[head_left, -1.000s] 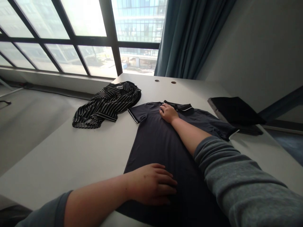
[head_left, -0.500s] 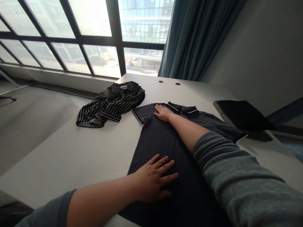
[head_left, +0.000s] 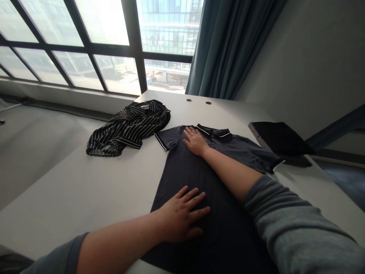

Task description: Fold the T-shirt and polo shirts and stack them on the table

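Note:
A dark grey polo shirt (head_left: 182, 171) lies spread front side up on the white table (head_left: 114, 190), its black collar with white trim at the far end. My left hand (head_left: 182, 217) rests flat on the lower body of the shirt, fingers spread. Farther up, my right hand (head_left: 196, 141) lies on the chest near the left-hand shoulder, palm down and fingers extended. Neither hand grips the cloth. My right forearm crosses over the shirt and hides part of its right side. The bottom hem is partly out of view.
A crumpled black-and-white striped shirt (head_left: 128, 129) lies at the table's far left. Dark folded cloth (head_left: 281, 137) is stacked near the right edge. Two round holes pierce the tabletop at the back. Behind it hang blue curtains (head_left: 225, 49) beside a large window (head_left: 168, 30).
The view has shifted slightly, so most things appear a little farther left. My right hand has slid a little nearer to me on the shirt; my left hand stays in place on it.

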Tool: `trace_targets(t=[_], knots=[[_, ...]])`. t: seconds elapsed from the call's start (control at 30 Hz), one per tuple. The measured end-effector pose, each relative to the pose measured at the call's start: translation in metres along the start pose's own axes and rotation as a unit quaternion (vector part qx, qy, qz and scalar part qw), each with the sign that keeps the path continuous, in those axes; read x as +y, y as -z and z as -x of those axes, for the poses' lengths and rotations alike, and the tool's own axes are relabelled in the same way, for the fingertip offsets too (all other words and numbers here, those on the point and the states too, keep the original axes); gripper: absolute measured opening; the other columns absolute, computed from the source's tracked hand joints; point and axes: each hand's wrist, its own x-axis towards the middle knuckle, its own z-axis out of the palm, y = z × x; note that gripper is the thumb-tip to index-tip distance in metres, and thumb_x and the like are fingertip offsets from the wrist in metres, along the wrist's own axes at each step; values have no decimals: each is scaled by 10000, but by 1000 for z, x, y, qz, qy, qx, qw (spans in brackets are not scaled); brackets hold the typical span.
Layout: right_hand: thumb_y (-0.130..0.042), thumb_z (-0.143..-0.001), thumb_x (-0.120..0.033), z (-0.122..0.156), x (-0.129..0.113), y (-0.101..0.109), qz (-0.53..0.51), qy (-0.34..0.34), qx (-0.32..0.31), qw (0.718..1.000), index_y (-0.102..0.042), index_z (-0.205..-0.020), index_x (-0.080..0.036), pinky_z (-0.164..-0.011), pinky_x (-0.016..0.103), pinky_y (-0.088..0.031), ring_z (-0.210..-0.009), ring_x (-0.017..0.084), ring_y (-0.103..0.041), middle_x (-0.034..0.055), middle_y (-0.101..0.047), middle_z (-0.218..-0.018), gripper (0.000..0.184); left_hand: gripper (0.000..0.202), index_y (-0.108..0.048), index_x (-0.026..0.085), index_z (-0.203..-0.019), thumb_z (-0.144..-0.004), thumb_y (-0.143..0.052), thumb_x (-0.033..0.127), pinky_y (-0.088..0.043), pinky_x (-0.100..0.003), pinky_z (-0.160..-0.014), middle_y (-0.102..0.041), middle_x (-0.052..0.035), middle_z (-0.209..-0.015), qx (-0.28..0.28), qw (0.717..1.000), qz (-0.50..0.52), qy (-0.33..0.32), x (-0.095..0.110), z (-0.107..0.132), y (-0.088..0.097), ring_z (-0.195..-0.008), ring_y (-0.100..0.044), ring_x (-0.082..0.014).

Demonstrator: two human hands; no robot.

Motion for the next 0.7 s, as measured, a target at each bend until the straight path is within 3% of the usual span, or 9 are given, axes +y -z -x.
trace_targets(t=[0.13, 0.27, 0.4, 0.53, 0.7], knots=[[-350, -1088, -510, 98, 15, 25, -20, 41, -12, 999, -387, -1652, -123, -1330, 533, -142, -1641, 306, -133, 141, -267, -1742, 685, 700, -406, 272, -1635, -1027, -528, 596, -202, -611, -1295, -283, -131, -1741, 1, 1000, -10, -7, 0, 1, 0, -1605, -268, -366], [-383, -1069, -581, 216, 48, 52, -68, 17, -95, 993, -385, -1663, -242, -1310, 536, -259, -1630, 301, -184, 80, -253, -1751, 684, 709, -391, 264, -1645, -1030, -536, 584, -180, -626, -1295, -263, -147, -1743, -9, 1000, -16, -11, -1, 2, 0, -1615, -231, -375], [-455, -1048, -590, 319, 48, 70, -73, -20, -112, 991, -310, -1679, -363, -1309, 589, -241, -1618, 317, -220, 22, -230, -1748, 686, 690, -387, 280, -1650, -1033, -558, 539, -183, -613, -1299, -260, -134, -1745, -26, 999, -26, -9, -1, 2, 3, -1617, -228, -362], [-525, -1017, -607, 373, 27, 81, -79, -31, -129, 988, -252, -1680, -417, -1313, 583, -233, -1611, 323, -239, -12, -205, -1748, 742, 666, -369, 307, -1659, -1055, -514, 546, -167, -595, -1312, -244, -103, -1754, -45, 998, -38, -7, -2, 3, 8, -1623, -216, -343], [-553, -1016, -587, 389, 16, 90, -95, -23, -126, 987, -313, -1673, -366, -1311, 607, -207, -1609, 345, -240, 37, -209, -1746, 734, 642, -314, 357, -1676, -1077, -480, 517, -165, -580, -1320, -214, -60, -1763, -64, 996, -55, 1, 4, 10, 13, -1626, -212, -321]])
